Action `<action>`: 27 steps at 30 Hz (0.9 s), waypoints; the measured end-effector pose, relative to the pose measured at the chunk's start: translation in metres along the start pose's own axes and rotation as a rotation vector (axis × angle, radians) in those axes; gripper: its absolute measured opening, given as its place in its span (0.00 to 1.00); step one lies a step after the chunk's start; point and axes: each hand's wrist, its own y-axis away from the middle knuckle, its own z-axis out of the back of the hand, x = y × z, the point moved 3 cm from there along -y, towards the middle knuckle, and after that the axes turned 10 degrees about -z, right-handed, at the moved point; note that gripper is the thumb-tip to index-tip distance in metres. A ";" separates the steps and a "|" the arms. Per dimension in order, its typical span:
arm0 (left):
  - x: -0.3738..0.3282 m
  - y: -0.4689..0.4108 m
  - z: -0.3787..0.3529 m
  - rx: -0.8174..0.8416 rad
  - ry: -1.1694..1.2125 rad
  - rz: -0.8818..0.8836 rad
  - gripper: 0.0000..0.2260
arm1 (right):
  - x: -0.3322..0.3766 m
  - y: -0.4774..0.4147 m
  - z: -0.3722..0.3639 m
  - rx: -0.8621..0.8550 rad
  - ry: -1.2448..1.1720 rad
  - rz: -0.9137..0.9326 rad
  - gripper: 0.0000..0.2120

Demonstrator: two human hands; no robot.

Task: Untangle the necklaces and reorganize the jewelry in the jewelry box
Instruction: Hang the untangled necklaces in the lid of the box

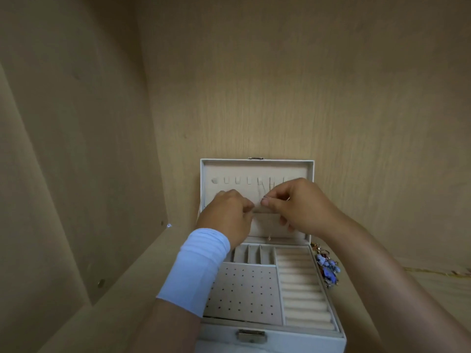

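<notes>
A white jewelry box (pixel 257 338) stands open on a wooden shelf, its lid (pixel 205 174) upright against the back wall. Small hooks run along the lid's top. A thin chain necklace (pixel 262 191) hangs from one hook, with a small pendant low at the lid's pocket. My left hand (pixel 229 212) and my right hand (pixel 303 207) are both raised in front of the lid, and their fingertips pinch the thin chain between them. The tray below holds a dotted earring panel (pixel 244 294), ring rolls (pixel 300 286) and small slots.
A cluster of blue beaded jewelry (pixel 328 270) lies on the shelf just right of the box. Wooden walls close in at the left and back. A white wristband covers my left forearm (pixel 196 268). A metal clasp (pixel 251 336) sits on the box front.
</notes>
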 end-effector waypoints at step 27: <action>0.011 -0.003 -0.004 0.089 -0.083 -0.053 0.16 | -0.004 -0.013 -0.027 -0.042 0.539 0.159 0.10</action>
